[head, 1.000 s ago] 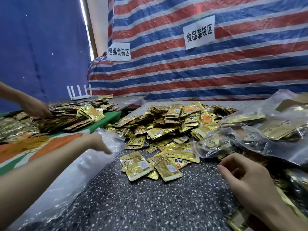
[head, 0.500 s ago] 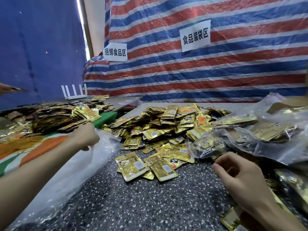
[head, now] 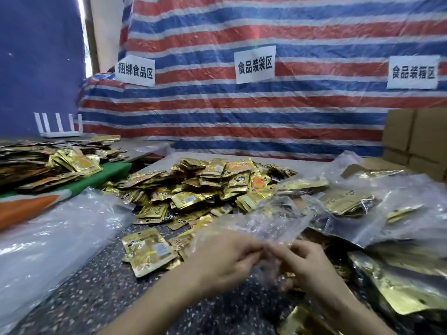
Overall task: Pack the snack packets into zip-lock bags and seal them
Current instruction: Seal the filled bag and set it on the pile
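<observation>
Your left hand [head: 222,264] and right hand [head: 312,269] meet fingertips (low over the worktop [head: 96,286]); each grip pinches the bag [head: 261,226].

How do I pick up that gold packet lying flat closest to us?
Pinch the gold packet by its near left corner, coming from the bare speckled table side. It lies flat and thin, other packets crowd its right side, and that corner sticks out free.
</observation>
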### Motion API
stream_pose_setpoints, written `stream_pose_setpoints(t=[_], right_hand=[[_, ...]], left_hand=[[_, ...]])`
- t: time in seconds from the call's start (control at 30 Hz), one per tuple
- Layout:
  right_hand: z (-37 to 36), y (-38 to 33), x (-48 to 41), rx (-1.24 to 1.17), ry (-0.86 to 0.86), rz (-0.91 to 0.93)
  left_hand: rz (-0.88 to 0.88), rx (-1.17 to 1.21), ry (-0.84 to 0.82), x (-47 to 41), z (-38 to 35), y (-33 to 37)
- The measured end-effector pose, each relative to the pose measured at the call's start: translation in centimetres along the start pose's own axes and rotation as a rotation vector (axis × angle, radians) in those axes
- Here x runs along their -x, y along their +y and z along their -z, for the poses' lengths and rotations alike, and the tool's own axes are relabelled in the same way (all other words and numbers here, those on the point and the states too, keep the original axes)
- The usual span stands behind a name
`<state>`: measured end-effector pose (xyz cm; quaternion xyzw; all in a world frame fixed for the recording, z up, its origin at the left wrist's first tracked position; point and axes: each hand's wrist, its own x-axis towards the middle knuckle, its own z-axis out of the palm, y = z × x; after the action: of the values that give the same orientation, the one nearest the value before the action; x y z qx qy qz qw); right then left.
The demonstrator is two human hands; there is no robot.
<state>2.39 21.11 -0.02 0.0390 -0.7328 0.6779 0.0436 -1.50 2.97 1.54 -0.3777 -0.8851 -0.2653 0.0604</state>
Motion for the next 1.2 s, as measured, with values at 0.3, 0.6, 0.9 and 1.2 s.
stream_pose_setpoints(t=[0.3,0.6,0.9,1.2], right_hand=[[0.7,0.3,-0.2,-0.057,-0.095,-0.128],[0.2,0.2,0.3,0.014,-0.168,-0.022],[-0.8,0.3,0.9,0.082,-0.174,0.014],[0.7,0.4,0.2,-0.042,0.286,0.054]], left_hand=[[0.043,0.167,0.136,1.3,-2.8,-2.5],[0.070,0.388,0.334,1.7,-2.9,-1.0],[0.222,0.767,0.242,1.4,-2.8,-0.5],[0.246,0.782,0.550,1.4,0.0,-3.6]])
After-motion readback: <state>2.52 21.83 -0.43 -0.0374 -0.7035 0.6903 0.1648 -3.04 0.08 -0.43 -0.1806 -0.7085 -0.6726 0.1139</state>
